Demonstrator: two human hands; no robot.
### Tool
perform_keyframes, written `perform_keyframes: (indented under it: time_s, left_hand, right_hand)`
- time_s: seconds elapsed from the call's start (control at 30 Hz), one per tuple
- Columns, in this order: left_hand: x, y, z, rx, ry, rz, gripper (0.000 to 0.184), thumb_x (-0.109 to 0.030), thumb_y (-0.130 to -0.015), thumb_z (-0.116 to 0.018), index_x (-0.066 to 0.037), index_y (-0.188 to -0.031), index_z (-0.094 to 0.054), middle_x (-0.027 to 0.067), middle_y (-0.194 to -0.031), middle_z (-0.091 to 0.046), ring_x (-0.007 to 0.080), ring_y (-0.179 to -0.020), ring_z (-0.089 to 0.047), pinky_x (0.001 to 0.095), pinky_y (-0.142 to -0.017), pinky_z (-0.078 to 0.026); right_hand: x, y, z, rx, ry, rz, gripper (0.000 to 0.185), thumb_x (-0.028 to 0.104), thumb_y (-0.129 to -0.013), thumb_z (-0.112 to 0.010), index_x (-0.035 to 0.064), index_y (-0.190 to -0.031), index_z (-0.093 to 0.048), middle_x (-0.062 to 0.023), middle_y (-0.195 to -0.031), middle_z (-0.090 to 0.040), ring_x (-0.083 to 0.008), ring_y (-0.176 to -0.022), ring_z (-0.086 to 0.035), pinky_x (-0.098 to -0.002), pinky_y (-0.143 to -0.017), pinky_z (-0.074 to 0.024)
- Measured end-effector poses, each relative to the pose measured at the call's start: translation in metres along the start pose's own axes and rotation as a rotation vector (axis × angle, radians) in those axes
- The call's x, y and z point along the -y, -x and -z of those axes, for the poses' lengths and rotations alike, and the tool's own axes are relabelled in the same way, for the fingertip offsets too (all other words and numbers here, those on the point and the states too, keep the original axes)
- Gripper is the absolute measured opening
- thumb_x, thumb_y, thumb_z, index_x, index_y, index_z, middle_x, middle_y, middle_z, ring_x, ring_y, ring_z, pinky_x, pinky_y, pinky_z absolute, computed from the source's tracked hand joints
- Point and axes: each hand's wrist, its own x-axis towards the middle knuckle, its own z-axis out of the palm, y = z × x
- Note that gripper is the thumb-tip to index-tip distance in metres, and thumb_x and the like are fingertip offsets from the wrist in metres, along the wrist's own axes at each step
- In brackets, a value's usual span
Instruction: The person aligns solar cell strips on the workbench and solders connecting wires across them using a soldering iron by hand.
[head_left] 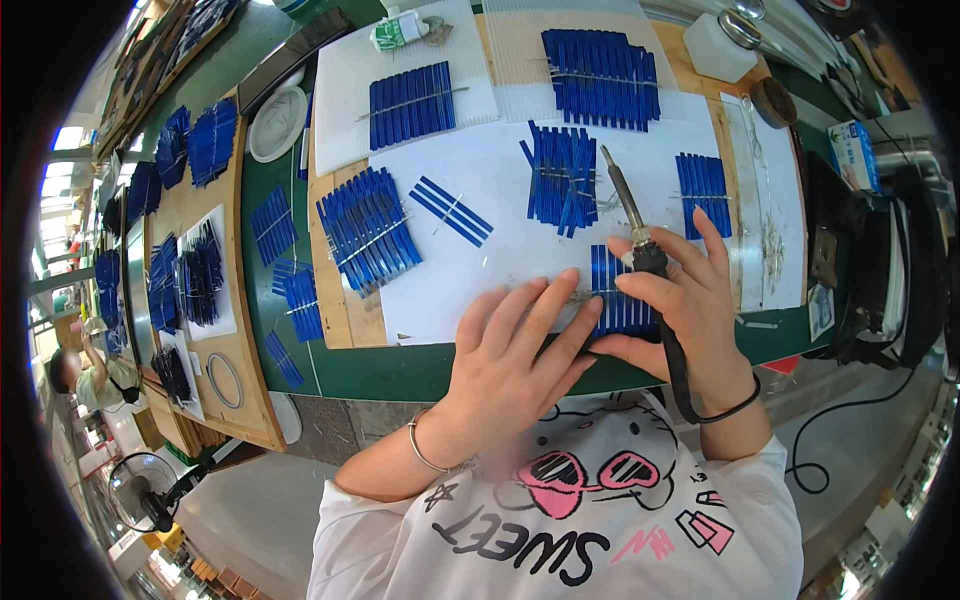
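Observation:
My right hand (pixel 690 310) is closed around a soldering iron (pixel 648 255), whose metal tip points up and away from me. Its thumb and fingers are also beside a small panel of blue strips (pixel 607 262) joined by a thin metal ribbon, possibly touching it. Fingers stretched out, my left hand (pixel 515 355) lies over the front of the white sheet (pixel 470 290), its fingertips by the panel's left edge. Part of that panel is hidden under my hands. A smaller set of blue strips (pixel 450 211) lies further left.
Stacks of blue strips (pixel 368 230) surround the work area, with more (pixel 600 80) at the back. A white bottle (pixel 720 48) and a brown round tin (pixel 773 102) stand back right. A side board (pixel 255 370) holds more stacks on the left. A person (pixel 95 375) sits far left.

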Motion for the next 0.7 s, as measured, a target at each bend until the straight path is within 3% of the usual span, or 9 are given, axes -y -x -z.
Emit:
perform_keyframes:
  time_s: [0.13, 0.27, 0.33, 0.37, 0.43, 0.47, 0.53, 0.63, 0.7]
  left_hand:
    - [0.001, 0.000, -0.001, -0.005, 0.006, -0.006, 0.048, -0.031, -0.080, -0.072, -0.015, -0.125, -0.068, 0.0098, -0.138, -0.056, 0.0253, -0.117, -0.052, 0.0407, -0.103, -0.034]
    - [0.001, 0.001, 0.000, -0.002, 0.007, -0.009, 0.047, -0.031, -0.079, -0.072, -0.016, -0.124, -0.068, 0.0102, -0.138, -0.056, 0.0254, -0.117, -0.052, 0.0412, -0.104, -0.033]
    - [0.002, 0.001, -0.001, 0.000, 0.012, -0.006, 0.047, -0.030, -0.078, -0.072, -0.016, -0.123, -0.069, 0.0104, -0.137, -0.056, 0.0255, -0.117, -0.053, 0.0415, -0.104, -0.033]
    - [0.002, 0.002, -0.001, -0.016, 0.011, -0.025, 0.046, -0.029, -0.078, -0.072, -0.016, -0.121, -0.069, 0.0106, -0.137, -0.056, 0.0254, -0.116, -0.053, 0.0421, -0.105, -0.033]
    - [0.004, 0.003, -0.003, -0.026, 0.019, -0.042, 0.045, -0.028, -0.077, -0.073, -0.016, -0.120, -0.070, 0.0108, -0.136, -0.057, 0.0253, -0.116, -0.054, 0.0426, -0.105, -0.033]
    - [0.004, 0.003, -0.004, -0.047, 0.028, -0.049, 0.044, -0.027, -0.077, -0.073, -0.016, -0.119, -0.070, 0.0107, -0.136, -0.057, 0.0251, -0.115, -0.055, 0.0429, -0.105, -0.033]
    - [0.004, 0.005, -0.005, -0.063, 0.042, -0.052, 0.043, -0.025, -0.076, -0.074, -0.016, -0.118, -0.071, 0.0107, -0.135, -0.057, 0.0248, -0.114, -0.055, 0.0432, -0.105, -0.032]
    - [0.004, 0.005, -0.005, -0.049, 0.029, -0.054, 0.043, -0.023, -0.075, -0.075, -0.017, -0.117, -0.071, 0.0102, -0.134, -0.058, 0.0245, -0.114, -0.055, 0.0431, -0.105, -0.032]
    - [0.002, 0.004, -0.005, -0.059, 0.014, -0.026, 0.040, -0.018, -0.077, -0.066, -0.019, -0.116, -0.071, 0.0088, -0.135, -0.059, 0.0199, -0.112, -0.058, 0.0415, -0.103, -0.034]
  right_hand:
    - [-0.002, 0.002, 0.003, 0.058, 0.056, 0.019, 0.060, 0.053, -0.073, -0.079, 0.0193, -0.115, -0.052, -0.0103, -0.128, -0.067, -0.0322, -0.126, -0.055, -0.0563, -0.116, -0.0206]
    - [-0.003, 0.011, 0.016, 0.019, -0.095, -0.039, 0.065, 0.058, -0.079, -0.072, 0.0141, -0.121, -0.051, -0.0178, -0.127, -0.065, -0.0321, -0.129, -0.053, -0.0538, -0.117, -0.0212]
    - [-0.001, 0.029, 0.020, -0.288, -0.540, -0.290, 0.070, 0.065, -0.083, -0.064, 0.0071, -0.122, -0.053, -0.0199, -0.109, -0.069, -0.0308, -0.110, -0.062, -0.0489, -0.109, -0.0342]
    - [0.000, 0.032, 0.024, -0.281, -0.540, -0.294, 0.070, 0.065, -0.083, -0.064, 0.0071, -0.122, -0.053, -0.0199, -0.109, -0.069, -0.0308, -0.110, -0.062, -0.0489, -0.109, -0.0342]
    - [0.006, 0.032, 0.038, -0.346, -0.553, -0.280, 0.057, 0.054, -0.091, -0.061, 0.0022, -0.114, -0.060, -0.0112, -0.080, -0.062, -0.0234, -0.080, -0.057, -0.0407, -0.086, -0.0440]
    - [0.009, 0.031, 0.040, -0.339, -0.552, -0.288, 0.057, 0.054, -0.091, -0.061, 0.0022, -0.114, -0.060, -0.0112, -0.080, -0.062, -0.0234, -0.080, -0.057, -0.0407, -0.086, -0.0440]
    - [0.017, 0.028, 0.041, -0.261, -0.427, -0.276, 0.030, 0.031, -0.090, -0.063, 0.0016, -0.096, -0.065, -0.0033, -0.066, -0.048, -0.0171, -0.066, -0.042, -0.0357, -0.069, -0.0362]
    - [0.017, 0.026, 0.037, -0.281, -0.425, -0.240, 0.006, 0.006, -0.074, -0.062, 0.0043, -0.079, -0.063, -0.0016, -0.062, -0.047, -0.0183, -0.064, -0.040, -0.0334, -0.063, -0.0311]
    - [0.019, 0.022, 0.036, -0.292, -0.403, -0.195, 0.015, -0.007, -0.064, -0.063, 0.0062, -0.070, -0.060, -0.0010, -0.060, -0.048, -0.0195, -0.059, -0.038, -0.0323, -0.059, -0.0296]
